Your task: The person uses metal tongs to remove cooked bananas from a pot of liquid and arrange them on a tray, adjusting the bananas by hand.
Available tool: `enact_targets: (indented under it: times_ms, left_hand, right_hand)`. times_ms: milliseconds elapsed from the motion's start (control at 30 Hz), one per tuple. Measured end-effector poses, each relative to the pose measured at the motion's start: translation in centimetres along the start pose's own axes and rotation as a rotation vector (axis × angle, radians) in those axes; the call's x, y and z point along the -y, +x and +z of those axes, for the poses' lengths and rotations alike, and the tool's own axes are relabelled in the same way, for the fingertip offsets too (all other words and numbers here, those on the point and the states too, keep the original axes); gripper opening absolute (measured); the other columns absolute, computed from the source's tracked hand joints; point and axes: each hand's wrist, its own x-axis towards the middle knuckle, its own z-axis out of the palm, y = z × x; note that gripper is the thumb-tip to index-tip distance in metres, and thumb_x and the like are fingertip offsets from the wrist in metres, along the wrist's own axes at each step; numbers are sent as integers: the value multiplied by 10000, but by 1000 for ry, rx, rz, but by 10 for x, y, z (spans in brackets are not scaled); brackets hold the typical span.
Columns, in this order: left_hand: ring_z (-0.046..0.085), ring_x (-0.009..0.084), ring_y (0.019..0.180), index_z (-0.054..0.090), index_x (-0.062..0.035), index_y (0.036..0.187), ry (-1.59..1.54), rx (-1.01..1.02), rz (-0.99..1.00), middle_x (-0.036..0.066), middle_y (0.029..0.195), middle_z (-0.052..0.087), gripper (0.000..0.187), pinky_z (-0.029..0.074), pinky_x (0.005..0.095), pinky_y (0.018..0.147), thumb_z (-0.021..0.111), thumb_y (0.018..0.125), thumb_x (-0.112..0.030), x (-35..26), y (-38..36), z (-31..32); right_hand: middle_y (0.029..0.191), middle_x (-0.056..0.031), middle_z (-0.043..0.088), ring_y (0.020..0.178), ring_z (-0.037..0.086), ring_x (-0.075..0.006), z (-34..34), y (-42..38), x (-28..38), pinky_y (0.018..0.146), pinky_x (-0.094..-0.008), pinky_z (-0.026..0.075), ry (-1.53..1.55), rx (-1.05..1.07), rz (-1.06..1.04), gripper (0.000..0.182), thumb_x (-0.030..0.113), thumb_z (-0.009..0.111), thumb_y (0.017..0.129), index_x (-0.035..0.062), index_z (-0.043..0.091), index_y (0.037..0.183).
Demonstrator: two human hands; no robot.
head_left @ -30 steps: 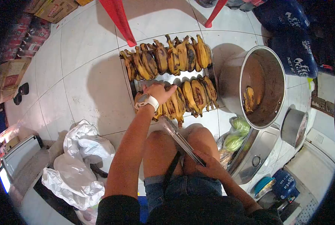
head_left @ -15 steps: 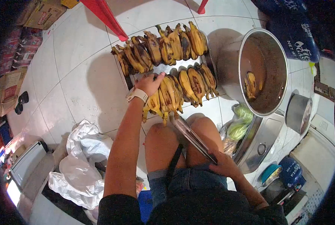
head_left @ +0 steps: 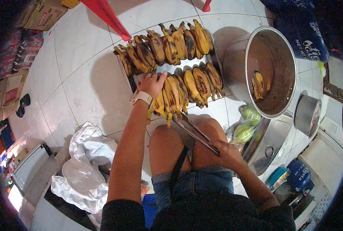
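Location type: home or small-shop storage and cooking area; which of the two cannot be determined. Identifying features: white tiled floor (head_left: 79, 88), large metal pot (head_left: 271, 73), blue gas cylinders (head_left: 302, 34), shrink-wrapped bottle packs (head_left: 27, 50), printed cardboard cartons (head_left: 44, 14).

Fisheye-curved edges, dark corners

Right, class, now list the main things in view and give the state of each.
Left hand: on the nearer row's left end
Right hand: closed on tongs
Tongs: arms apart
Bananas: two rows, dark-blotched
Large pot: lidless, a few bananas inside
White bag: crumpled
Green produce: bagged
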Motion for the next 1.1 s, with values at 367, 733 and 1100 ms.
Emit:
enact_targets:
  times_ms: [367,733,1100]
  left_hand:
    - [323,271,1101,479,-96,1080,-61,27,81,66,1166,403,651,204,503,893,228,745,-594,5,1,-1]
    - [417,316,962,554,-26,899,-4,-21,98,152,1012,482,618,285,436,835,250,769,-547,-2,-15,-3]
    - [367,283,1056,462,-88,1078,42,-162,106,122,1102,451,559,247,403,903,274,782,-525,-15,-35,3]
  right_hand:
    - [1041,-132,495,757,556,-305,13,-1,6,626,-370,463,-219,-5,21,494,188,538,699,129,368,1159]
    - [1019,-118,512,744,560,-297,11,-18,3,590,-381,468,-136,-65,-23,466,181,511,717,139,379,1162]
    - [1024,-191,477,801,526,-351,-7,-8,20,691,-426,437,-51,60,4,485,176,525,713,129,348,1163]
